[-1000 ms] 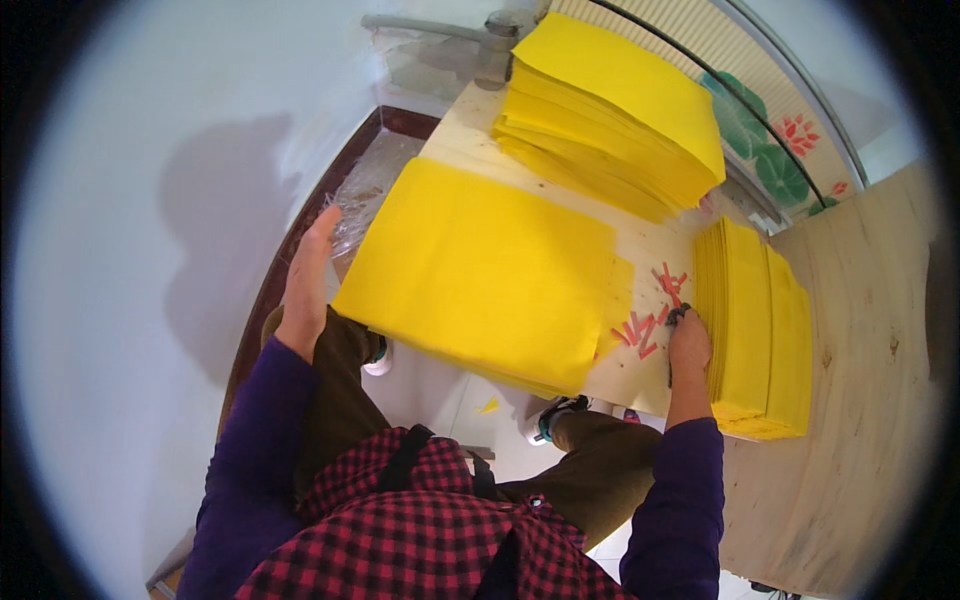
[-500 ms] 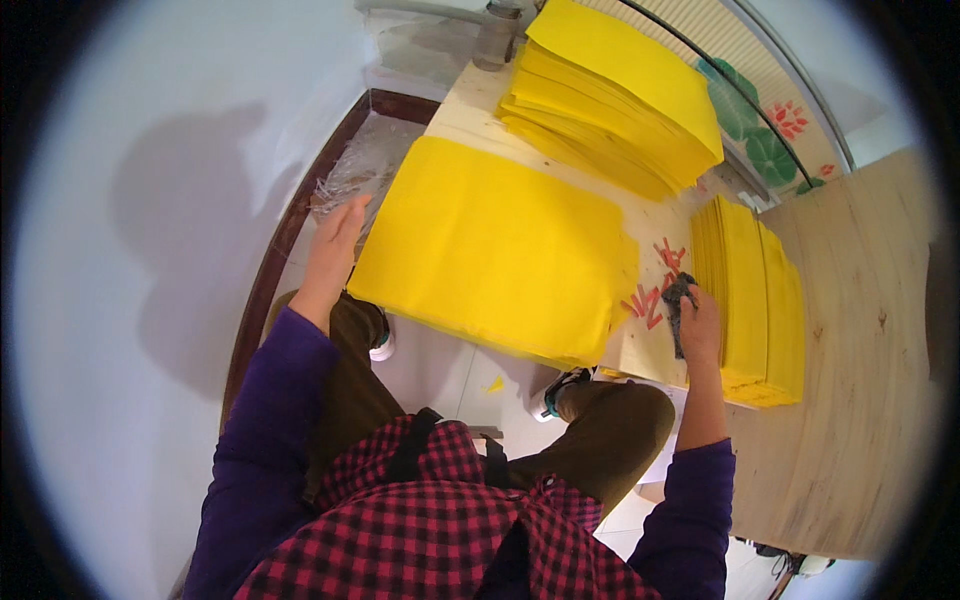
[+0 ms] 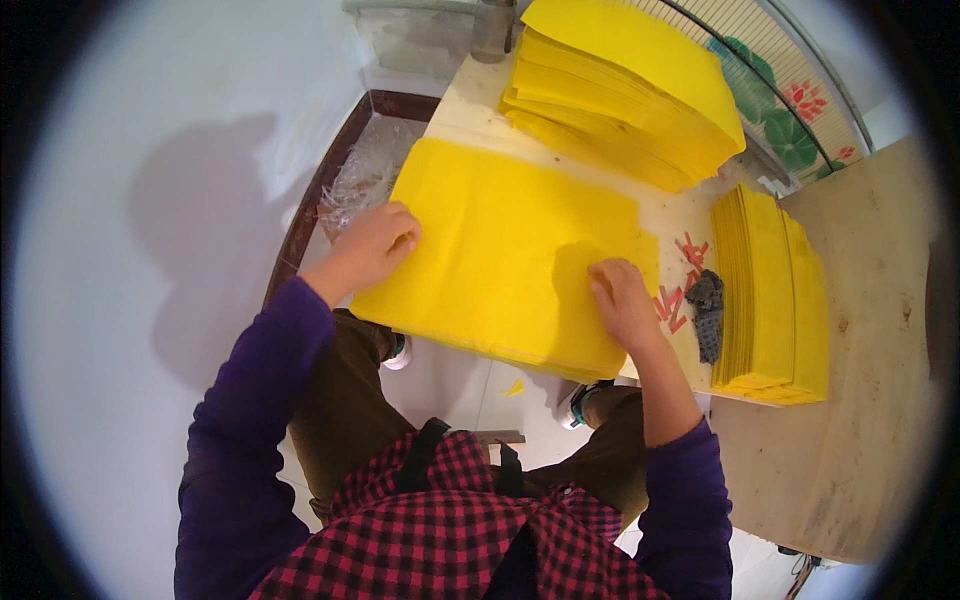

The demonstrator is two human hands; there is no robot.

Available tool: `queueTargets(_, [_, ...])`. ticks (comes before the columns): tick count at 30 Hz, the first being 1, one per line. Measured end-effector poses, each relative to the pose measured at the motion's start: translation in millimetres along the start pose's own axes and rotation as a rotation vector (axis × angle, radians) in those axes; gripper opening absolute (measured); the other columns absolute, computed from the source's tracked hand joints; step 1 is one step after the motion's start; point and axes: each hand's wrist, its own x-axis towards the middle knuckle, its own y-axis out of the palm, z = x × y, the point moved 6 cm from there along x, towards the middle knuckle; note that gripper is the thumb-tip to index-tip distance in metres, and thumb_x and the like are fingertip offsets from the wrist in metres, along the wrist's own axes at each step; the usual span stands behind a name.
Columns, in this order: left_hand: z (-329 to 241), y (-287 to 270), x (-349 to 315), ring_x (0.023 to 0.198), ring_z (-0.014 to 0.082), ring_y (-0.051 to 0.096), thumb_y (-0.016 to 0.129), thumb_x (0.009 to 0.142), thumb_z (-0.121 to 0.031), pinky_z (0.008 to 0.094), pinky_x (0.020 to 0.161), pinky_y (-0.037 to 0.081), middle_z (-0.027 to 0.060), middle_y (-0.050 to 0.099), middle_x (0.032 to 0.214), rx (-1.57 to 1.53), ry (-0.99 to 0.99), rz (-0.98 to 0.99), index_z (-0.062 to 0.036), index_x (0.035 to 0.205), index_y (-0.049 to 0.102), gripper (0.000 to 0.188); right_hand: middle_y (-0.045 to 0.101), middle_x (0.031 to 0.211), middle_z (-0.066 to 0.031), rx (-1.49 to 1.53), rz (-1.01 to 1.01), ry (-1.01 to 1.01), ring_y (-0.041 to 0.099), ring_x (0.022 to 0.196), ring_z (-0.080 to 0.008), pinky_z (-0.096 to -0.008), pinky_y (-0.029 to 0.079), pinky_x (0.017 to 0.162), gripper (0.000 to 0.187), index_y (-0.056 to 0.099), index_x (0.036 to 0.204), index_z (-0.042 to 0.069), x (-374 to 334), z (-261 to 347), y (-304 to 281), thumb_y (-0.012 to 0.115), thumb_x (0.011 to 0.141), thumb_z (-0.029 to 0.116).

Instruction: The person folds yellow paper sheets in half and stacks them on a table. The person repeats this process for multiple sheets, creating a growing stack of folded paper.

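Note:
A stack of yellow felt-like sheets (image 3: pixel 500 250) lies in front of me, its near edge jutting over the table edge. My left hand (image 3: pixel 375 245) is over the stack's left edge, fingers loosely curled and apart from the thumb, with nothing visible in it. Above the right part of the top sheet is my right hand (image 3: pixel 625 300), thumb and forefinger slightly apart, casting a shadow on the yellow. It holds nothing that I can see. To its right, a crumpled dark grey cloth (image 3: pixel 707 318) lies beside several red strips (image 3: pixel 672 308).
A taller pile of yellow sheets (image 3: pixel 625 90) stands at the back. Another yellow stack (image 3: pixel 765 295) stands at the right, against a wooden board (image 3: pixel 850 350). Clear plastic wrap (image 3: pixel 370 165) lies left of the table by the wall. A yellow scrap (image 3: pixel 514 388) is on the floor.
My right hand has let go of the dark grey cloth and moved left over the yellow sheets. My left hand has moved right, from beside the stack onto its left edge, its fingers now more curled.

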Motion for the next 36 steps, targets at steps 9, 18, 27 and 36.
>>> queueTargets(9, [11,-9,51,0.101,0.0356,0.053,0.059,0.085,-0.007,0.0414,0.087,0.044,0.0157,0.057,0.101,0.019,0.016,0.078,-0.0024,0.096,0.057,0.012,0.060,0.107,-0.0203,0.018,-0.066,0.138,0.054,0.105,-0.0374,-0.0411,0.043,0.094,0.022,0.062,0.104,-0.001,30,-18,-11,0.058,0.085,0.010])
queueTargets(18, [21,2,68,0.107,0.0352,0.053,0.059,0.085,-0.006,0.0411,0.094,0.041,0.0161,0.057,0.109,0.081,0.044,0.016,-0.0031,0.103,0.058,0.019,0.060,0.109,-0.0177,-0.037,0.003,0.116,0.057,0.106,-0.0339,-0.0368,0.044,0.092,0.023,0.060,0.109,-0.001,43,-30,3,0.056,0.089,0.010])
queueTargets(27, [1,-10,22,0.105,0.0350,0.053,0.058,0.083,-0.003,0.0410,0.092,0.042,0.0144,0.058,0.108,0.047,0.074,0.076,-0.0030,0.103,0.059,0.020,0.061,0.108,-0.0168,0.157,-0.111,0.192,0.057,0.102,-0.0302,-0.0357,0.045,0.089,0.021,0.061,0.108,0.000,-13,-27,-29,0.056,0.089,0.007])
queueTargets(36, [-14,-26,-10,0.116,0.0337,0.051,0.058,0.085,-0.002,0.0379,0.099,0.040,0.0156,0.057,0.122,-0.005,-0.005,-0.096,-0.0025,0.111,0.060,0.026,0.065,0.099,-0.0078,0.363,-0.218,0.592,0.060,0.092,-0.0142,-0.0272,0.046,0.082,0.019,0.062,0.109,-0.001,-101,-19,-39,0.056,0.092,0.006])
